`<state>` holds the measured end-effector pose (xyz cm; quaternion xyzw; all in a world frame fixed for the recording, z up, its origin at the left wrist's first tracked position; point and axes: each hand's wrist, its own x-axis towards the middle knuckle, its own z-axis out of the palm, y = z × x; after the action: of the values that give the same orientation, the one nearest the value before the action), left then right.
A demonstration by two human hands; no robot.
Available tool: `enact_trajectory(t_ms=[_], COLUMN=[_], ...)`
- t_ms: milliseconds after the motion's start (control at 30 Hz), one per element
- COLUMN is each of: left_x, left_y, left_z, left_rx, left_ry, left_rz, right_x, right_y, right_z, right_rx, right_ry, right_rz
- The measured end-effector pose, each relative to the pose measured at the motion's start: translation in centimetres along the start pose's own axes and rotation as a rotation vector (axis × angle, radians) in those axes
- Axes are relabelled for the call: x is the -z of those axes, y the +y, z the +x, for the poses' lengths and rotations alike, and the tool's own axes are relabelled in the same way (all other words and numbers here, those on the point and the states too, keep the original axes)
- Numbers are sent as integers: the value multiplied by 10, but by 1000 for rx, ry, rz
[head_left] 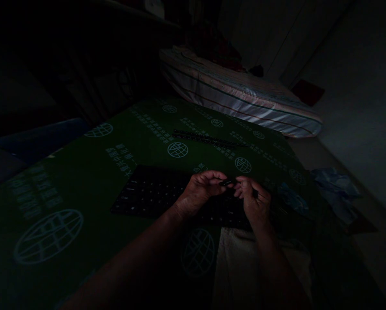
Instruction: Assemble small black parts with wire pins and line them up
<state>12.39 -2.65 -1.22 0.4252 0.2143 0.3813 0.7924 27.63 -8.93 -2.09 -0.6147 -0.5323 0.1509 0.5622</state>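
Nearest, a pale cloth (244, 254) lies at six o'clock. Above it the left hand (201, 189) and right hand (252, 200) pinch a small dark oblong piece (226, 182) between closed fingers, over the black keyboard (147, 191). Judging by that, work on the keyboard is midway. Beyond, at twelve o'clock, the green printed sheet (83, 172) shows globe logos; its white writing is unreadable.

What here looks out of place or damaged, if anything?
A long dark strip lies alone on the green printed cloth, apart from the black keyboard. Both hands, left hand and right hand, pinch a small dark piece above the keyboard. The dim light hides any damage.
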Motion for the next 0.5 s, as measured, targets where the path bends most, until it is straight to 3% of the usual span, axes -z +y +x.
enact_trajectory(t_ms=[300,500], left_x=[2,-1], left_y=[-3,-2], left_z=[0,-1], left_rx=[2,-2], left_ry=[31,64], left_rz=[73,105], right_x=[0,-1], right_y=[-5,-6], right_z=[0,0], right_rx=[127,125], right_ry=[-22,-18], right_rz=[-55,-13])
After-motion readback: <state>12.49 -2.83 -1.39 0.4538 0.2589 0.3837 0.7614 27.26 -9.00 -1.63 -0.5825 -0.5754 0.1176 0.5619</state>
